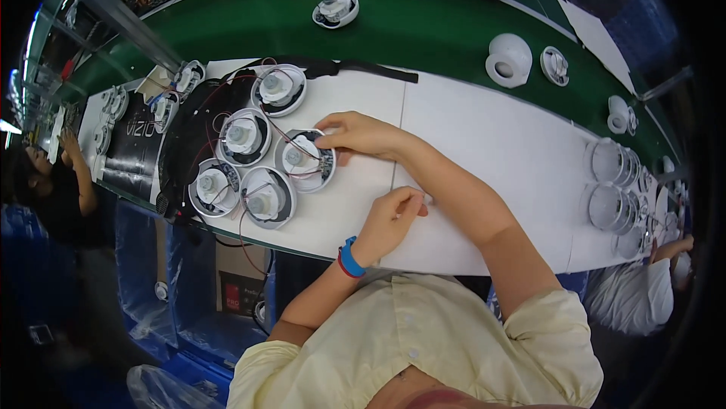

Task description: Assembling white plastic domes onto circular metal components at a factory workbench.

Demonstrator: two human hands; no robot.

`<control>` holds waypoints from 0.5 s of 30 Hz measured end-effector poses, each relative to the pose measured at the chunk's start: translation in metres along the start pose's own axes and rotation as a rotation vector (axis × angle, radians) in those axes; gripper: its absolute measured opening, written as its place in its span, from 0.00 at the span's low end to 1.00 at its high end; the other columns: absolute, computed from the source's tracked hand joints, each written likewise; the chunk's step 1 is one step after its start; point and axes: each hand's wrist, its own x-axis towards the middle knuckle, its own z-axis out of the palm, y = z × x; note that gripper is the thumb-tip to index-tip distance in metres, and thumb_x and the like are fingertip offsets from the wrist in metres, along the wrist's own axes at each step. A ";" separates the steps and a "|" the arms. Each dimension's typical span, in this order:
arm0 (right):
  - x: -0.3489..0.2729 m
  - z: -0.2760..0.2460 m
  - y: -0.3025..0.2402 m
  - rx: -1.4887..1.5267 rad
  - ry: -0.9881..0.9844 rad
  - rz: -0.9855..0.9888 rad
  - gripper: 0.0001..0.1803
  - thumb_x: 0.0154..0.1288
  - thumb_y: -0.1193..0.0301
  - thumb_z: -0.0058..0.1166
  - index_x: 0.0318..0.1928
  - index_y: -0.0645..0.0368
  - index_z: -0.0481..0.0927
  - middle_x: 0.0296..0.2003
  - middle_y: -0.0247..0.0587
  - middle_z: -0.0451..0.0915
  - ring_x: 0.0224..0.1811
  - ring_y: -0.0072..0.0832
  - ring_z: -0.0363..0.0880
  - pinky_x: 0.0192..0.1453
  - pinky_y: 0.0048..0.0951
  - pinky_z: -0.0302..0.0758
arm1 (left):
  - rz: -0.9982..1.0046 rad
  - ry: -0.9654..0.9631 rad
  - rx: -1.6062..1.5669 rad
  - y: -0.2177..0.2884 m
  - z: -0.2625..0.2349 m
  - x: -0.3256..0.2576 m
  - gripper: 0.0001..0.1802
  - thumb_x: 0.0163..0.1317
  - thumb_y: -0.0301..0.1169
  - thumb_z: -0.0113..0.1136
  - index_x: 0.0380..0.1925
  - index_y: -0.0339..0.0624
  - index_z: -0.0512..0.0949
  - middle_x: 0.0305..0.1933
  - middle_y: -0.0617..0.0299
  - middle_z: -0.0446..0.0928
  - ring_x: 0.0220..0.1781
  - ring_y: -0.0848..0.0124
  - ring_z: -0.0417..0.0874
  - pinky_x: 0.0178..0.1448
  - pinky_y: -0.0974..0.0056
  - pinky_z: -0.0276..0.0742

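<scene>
My right hand [359, 135] reaches across to a round white device housing [304, 153] and grips its right rim, the fingers over its upper edge. Inside this housing sit a white central part, a green circuit board and thin wires. Close to my body, my left hand [389, 224] is curled closed above the white tabletop, with nothing visible in it. Left of the gripped housing are several similar units, among them one at the back [278, 90], one in the middle [245, 137] and one at the front [268, 197]. Thin red and dark wires trail between them.
A green conveyor belt [423, 27] runs behind the white table [484, 159], carrying a white globe-shaped housing [508, 61] and an open unit [335, 10]. Clear round covers [611, 209] stand at the right. Black sheeting [185, 125] lies left. Other people work at both sides.
</scene>
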 end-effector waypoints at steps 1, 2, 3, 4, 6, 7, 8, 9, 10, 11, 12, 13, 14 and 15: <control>0.007 -0.001 0.004 0.078 -0.128 -0.026 0.30 0.65 0.62 0.62 0.60 0.70 0.72 0.40 0.44 0.83 0.35 0.26 0.82 0.42 0.23 0.79 | -0.008 -0.011 0.003 -0.002 -0.001 -0.001 0.13 0.75 0.31 0.49 0.49 0.30 0.74 0.40 0.58 0.80 0.43 0.71 0.84 0.50 0.66 0.78; 0.009 -0.004 0.009 0.155 -0.255 -0.053 0.27 0.67 0.64 0.59 0.59 0.70 0.72 0.41 0.44 0.83 0.34 0.25 0.83 0.42 0.22 0.80 | -0.030 0.029 -0.080 -0.005 -0.002 -0.003 0.14 0.75 0.31 0.49 0.50 0.29 0.74 0.40 0.57 0.80 0.44 0.69 0.84 0.52 0.66 0.79; 0.003 -0.010 0.017 0.165 -0.243 -0.050 0.27 0.67 0.64 0.59 0.59 0.70 0.72 0.41 0.44 0.83 0.34 0.25 0.83 0.42 0.22 0.80 | -0.053 0.068 -0.164 -0.007 -0.003 -0.005 0.15 0.76 0.32 0.48 0.51 0.29 0.73 0.41 0.55 0.80 0.45 0.68 0.84 0.53 0.65 0.79; -0.006 -0.018 0.021 0.236 -0.170 -0.038 0.26 0.68 0.65 0.58 0.59 0.71 0.72 0.42 0.45 0.83 0.36 0.25 0.83 0.44 0.23 0.81 | -0.102 0.072 -0.213 -0.007 -0.010 -0.010 0.20 0.76 0.34 0.47 0.59 0.28 0.69 0.49 0.49 0.79 0.51 0.63 0.83 0.57 0.62 0.79; -0.032 -0.040 0.034 0.319 -0.009 -0.044 0.23 0.71 0.66 0.55 0.58 0.72 0.72 0.45 0.46 0.82 0.41 0.25 0.83 0.47 0.26 0.82 | -0.142 0.150 -0.311 0.003 -0.009 -0.015 0.23 0.77 0.35 0.46 0.62 0.28 0.66 0.54 0.46 0.76 0.55 0.60 0.81 0.59 0.60 0.79; -0.053 -0.053 0.043 0.331 0.084 -0.061 0.22 0.71 0.67 0.54 0.58 0.72 0.71 0.46 0.46 0.81 0.43 0.25 0.83 0.48 0.27 0.82 | -0.179 0.222 -0.413 0.008 -0.006 -0.015 0.25 0.77 0.36 0.45 0.65 0.27 0.62 0.59 0.44 0.74 0.59 0.57 0.80 0.61 0.59 0.79; -0.072 -0.064 0.054 0.334 0.103 -0.059 0.22 0.71 0.67 0.54 0.58 0.72 0.71 0.46 0.46 0.81 0.43 0.25 0.83 0.48 0.27 0.82 | -0.180 0.214 -0.476 0.004 -0.004 -0.014 0.28 0.78 0.37 0.44 0.68 0.28 0.58 0.67 0.41 0.67 0.63 0.54 0.77 0.64 0.56 0.77; -0.088 -0.071 0.068 0.399 0.170 -0.032 0.22 0.72 0.67 0.53 0.58 0.72 0.71 0.47 0.45 0.80 0.46 0.26 0.82 0.50 0.28 0.82 | -0.187 0.200 -0.477 0.004 0.002 -0.013 0.28 0.78 0.37 0.44 0.68 0.28 0.58 0.67 0.41 0.67 0.63 0.54 0.77 0.64 0.56 0.77; -0.104 -0.073 0.080 0.463 0.235 -0.003 0.22 0.72 0.67 0.53 0.58 0.72 0.71 0.48 0.45 0.80 0.48 0.27 0.82 0.52 0.29 0.82 | -0.110 0.283 -0.455 0.003 0.012 -0.011 0.28 0.77 0.36 0.44 0.69 0.29 0.57 0.67 0.43 0.67 0.63 0.55 0.76 0.65 0.56 0.77; -0.121 -0.067 0.087 0.470 0.251 0.005 0.22 0.72 0.67 0.53 0.58 0.72 0.71 0.48 0.45 0.80 0.48 0.27 0.82 0.52 0.29 0.82 | -0.037 0.363 -0.435 0.002 0.019 -0.010 0.27 0.77 0.34 0.44 0.70 0.30 0.56 0.67 0.45 0.67 0.64 0.57 0.75 0.66 0.56 0.76; -0.141 -0.059 0.092 0.559 0.284 -0.021 0.21 0.73 0.67 0.52 0.58 0.72 0.71 0.47 0.43 0.80 0.46 0.26 0.81 0.50 0.28 0.81 | -0.049 0.348 -0.437 0.004 0.023 -0.007 0.27 0.77 0.34 0.44 0.70 0.30 0.56 0.67 0.45 0.67 0.64 0.57 0.75 0.66 0.56 0.76; -0.162 -0.049 0.096 0.648 0.322 -0.049 0.20 0.74 0.68 0.51 0.58 0.72 0.70 0.45 0.41 0.80 0.44 0.26 0.81 0.49 0.27 0.80 | -0.015 0.274 -0.376 0.008 0.026 -0.003 0.27 0.75 0.29 0.44 0.71 0.31 0.54 0.67 0.45 0.66 0.65 0.58 0.74 0.65 0.57 0.77; -0.180 -0.040 0.100 0.655 0.343 -0.040 0.20 0.74 0.68 0.51 0.58 0.72 0.70 0.45 0.41 0.80 0.44 0.26 0.81 0.49 0.27 0.80 | 0.018 0.202 -0.316 0.009 0.030 -0.001 0.28 0.74 0.24 0.44 0.72 0.32 0.52 0.68 0.46 0.65 0.66 0.59 0.73 0.65 0.57 0.78; -0.196 -0.029 0.104 0.454 0.522 -0.069 0.20 0.72 0.70 0.52 0.58 0.71 0.70 0.43 0.41 0.79 0.42 0.28 0.80 0.49 0.28 0.79 | 0.004 0.185 -0.320 0.008 0.034 0.000 0.28 0.74 0.24 0.44 0.72 0.32 0.52 0.68 0.46 0.65 0.66 0.59 0.73 0.65 0.57 0.78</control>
